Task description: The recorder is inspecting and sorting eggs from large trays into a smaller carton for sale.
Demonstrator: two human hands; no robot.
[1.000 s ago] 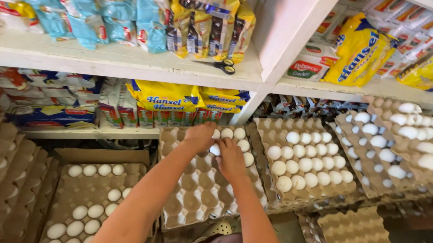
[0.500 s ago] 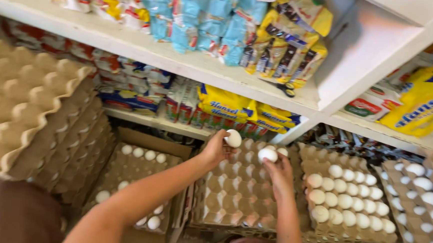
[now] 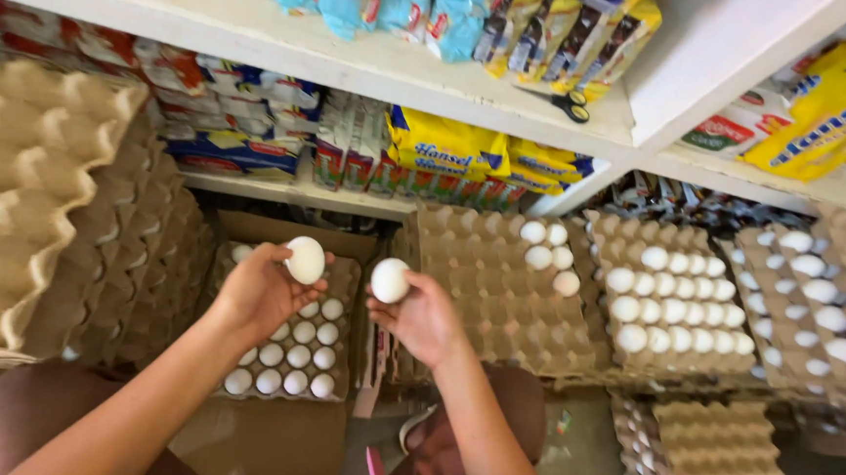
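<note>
Since half a second ago, your hands have been swinging leftward, away from the mostly empty tray (image 3: 499, 281) and over toward the boxed tray (image 3: 284, 342) at your 7 o'clock. Your left hand (image 3: 263, 291) is cradling a white egg (image 3: 305, 260) at its fingertips, fingers curled closed around it from below. Your right hand (image 3: 423, 316) is doing the same with a second egg (image 3: 389, 279), fingers wrapped on it, palm turned up. You are holding both eggs high and apart from each other, probably so the shells are not knocking together.

The boxed tray under your left hand is carrying rows of white eggs, with its upper cups hidden behind the hand. At 2 o'clock a fuller tray (image 3: 673, 302) is sitting beside another one (image 3: 810, 310) at 3 o'clock. Empty cartons (image 3: 34, 194) are stacking up at 9 o'clock. Above, white shelves (image 3: 355, 62) are holding blue and yellow packets, with scissors (image 3: 563, 101) lying at the edge. You are crouching on the floor of a small, crowded shop.
</note>
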